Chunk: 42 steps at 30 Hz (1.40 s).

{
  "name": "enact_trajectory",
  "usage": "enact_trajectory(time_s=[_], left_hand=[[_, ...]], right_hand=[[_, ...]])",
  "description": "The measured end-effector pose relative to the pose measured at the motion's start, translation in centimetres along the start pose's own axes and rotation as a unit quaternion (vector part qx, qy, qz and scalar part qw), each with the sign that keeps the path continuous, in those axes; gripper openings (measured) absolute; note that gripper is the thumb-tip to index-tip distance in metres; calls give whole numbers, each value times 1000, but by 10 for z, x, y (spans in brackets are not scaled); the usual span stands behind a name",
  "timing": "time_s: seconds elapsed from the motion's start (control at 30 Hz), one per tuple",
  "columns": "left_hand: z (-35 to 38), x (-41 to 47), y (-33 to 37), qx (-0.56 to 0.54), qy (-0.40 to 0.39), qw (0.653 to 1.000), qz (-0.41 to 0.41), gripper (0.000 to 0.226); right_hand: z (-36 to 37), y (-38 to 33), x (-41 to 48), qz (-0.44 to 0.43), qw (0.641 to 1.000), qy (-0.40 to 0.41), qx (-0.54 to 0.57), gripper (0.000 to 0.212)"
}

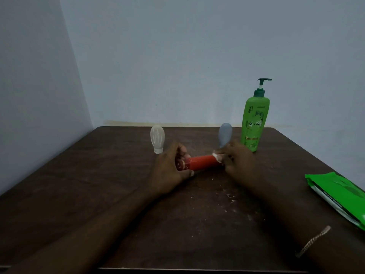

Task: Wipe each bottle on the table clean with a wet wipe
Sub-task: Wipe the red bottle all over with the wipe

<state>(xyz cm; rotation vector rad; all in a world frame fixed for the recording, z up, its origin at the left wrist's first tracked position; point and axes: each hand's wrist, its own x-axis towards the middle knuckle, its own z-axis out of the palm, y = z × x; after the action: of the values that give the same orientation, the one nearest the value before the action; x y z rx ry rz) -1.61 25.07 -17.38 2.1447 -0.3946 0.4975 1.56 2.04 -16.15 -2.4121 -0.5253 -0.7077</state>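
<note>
Red and lying sideways above the middle of the dark wooden table [98, 175], the red bottle [201, 162] is gripped at its left end by the left hand [169, 171], while the right hand [237, 161] pinches a white wet wipe [217, 156] against its right end. Behind them a clear squeeze bottle [157, 138] and a blue squeeze bottle [225, 133] stand cap-down, a green pump bottle [254, 123] is upright at the right, and a green wipes pack [339, 192] lies near the table's right edge.
</note>
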Motion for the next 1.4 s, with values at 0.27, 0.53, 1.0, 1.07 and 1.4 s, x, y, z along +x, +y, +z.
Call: enact_trajectory(time_s=[0.27, 0.53, 1.0, 1.07, 1.4], left_hand=[[-12, 3, 4, -121, 26, 990, -72, 56], [-13, 9, 5, -239, 74, 962, -106, 54], [6, 12, 13, -217, 139, 963, -83, 49], [6, 9, 13, -147, 129, 977, -81, 54], [-4, 10, 13, 217, 26, 975, -46, 90]], right_hand=[[-1, 38, 1, 172, 977, -10, 122, 18], [0, 15, 0, 83, 982, 68, 158, 15], [26, -49, -20, -49, 989, -92, 107, 9], [28, -48, -20, -73, 987, -89, 109, 10], [-8, -3, -6, 20, 990, 91, 106, 9]])
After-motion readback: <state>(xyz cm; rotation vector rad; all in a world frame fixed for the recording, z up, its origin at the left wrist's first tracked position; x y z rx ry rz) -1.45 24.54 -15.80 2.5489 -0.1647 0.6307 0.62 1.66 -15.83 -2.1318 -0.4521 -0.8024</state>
